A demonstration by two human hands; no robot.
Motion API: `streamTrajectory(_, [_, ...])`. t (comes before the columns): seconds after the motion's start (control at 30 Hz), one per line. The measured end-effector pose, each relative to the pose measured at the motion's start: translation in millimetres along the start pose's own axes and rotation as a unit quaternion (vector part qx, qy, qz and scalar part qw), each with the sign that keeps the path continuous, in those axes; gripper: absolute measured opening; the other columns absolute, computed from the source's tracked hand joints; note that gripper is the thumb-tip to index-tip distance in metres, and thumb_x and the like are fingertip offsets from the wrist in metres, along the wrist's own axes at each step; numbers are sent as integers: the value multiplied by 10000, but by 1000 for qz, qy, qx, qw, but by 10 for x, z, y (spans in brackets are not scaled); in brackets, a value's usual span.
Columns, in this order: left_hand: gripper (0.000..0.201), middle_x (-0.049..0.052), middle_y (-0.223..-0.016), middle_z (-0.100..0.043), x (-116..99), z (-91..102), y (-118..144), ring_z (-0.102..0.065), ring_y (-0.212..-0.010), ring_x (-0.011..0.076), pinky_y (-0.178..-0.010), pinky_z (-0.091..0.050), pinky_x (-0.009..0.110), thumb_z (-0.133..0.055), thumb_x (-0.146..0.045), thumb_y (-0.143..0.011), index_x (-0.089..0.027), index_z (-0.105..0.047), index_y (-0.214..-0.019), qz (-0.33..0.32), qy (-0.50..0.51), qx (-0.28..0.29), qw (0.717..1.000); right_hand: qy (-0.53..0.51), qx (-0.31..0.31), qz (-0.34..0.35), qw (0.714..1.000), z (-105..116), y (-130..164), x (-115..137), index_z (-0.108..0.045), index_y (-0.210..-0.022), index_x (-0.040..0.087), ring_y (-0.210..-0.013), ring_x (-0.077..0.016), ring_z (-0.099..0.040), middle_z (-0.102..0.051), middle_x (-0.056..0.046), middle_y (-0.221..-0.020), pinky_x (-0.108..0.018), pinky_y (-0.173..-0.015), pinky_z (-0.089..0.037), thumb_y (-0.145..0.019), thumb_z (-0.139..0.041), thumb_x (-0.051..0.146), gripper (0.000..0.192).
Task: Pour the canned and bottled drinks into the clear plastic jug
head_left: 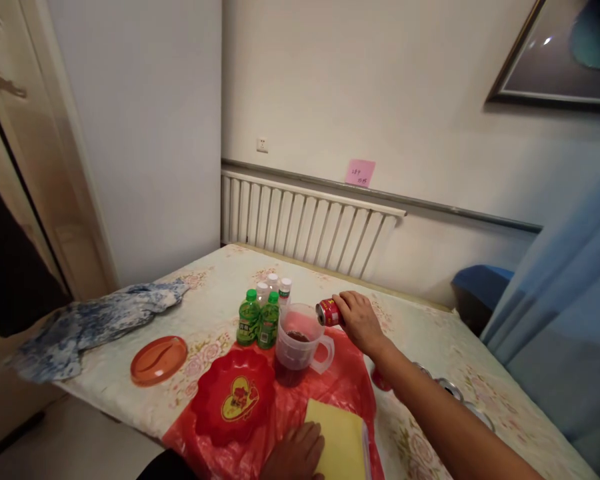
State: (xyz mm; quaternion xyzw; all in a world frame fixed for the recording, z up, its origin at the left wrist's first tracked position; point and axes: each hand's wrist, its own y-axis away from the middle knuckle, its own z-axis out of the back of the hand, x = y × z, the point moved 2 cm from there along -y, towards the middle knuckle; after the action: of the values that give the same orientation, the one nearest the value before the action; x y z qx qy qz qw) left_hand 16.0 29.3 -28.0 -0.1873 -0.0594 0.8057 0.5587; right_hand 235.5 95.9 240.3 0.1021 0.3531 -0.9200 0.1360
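A red drink can (329, 312) is gripped in my right hand (359, 321). It lies tipped on its side, its top end facing left over the rim of a clear plastic measuring jug (294, 357). Dark brown liquid fills the lower part of the jug, whose handle points right. My left hand (297, 453) lies with its fingers stretched out at the left edge of a yellow notepad (337, 437). Under the jug and pad spreads a red plastic bag (350, 380). A red scalloped plate (210, 407) with a yellow heart print sits left of the jug.
Green-capped bottles (249, 319) and white-capped bottles (284, 288) stand behind the jug. An orange lid (159, 361) and a blue patterned cloth (110, 320) lie on the left. Several cans (450, 389) stand partly behind my right forearm. A radiator (305, 220) lines the wall behind the table.
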Motion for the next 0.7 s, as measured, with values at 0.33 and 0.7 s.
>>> streamTrajectory(0.33, [588, 83, -1515, -451, -62, 37, 42, -420, -1382, 264, -1132, -368, 414, -564, -290, -894, -230, -378, -1448, 18, 20, -8, 1000, 59, 41, 110, 991, 98, -277, 98, -559, -1286, 194, -1147, -309, -453, -594, -150, -1202, -473, -990, -349, -919, -501, 144, 375])
streamTrajectory(0.7, [630, 70, -1531, -428, -66, 27, 78, -416, -1380, 266, -1137, -359, 422, -582, -258, -871, -234, -358, -1460, 20, 21, -12, 1000, 77, 66, 147, 984, 180, -362, 173, -559, -1268, 193, -1167, -314, -447, -593, -139, -1206, -484, -1025, -336, -930, -484, 138, 350])
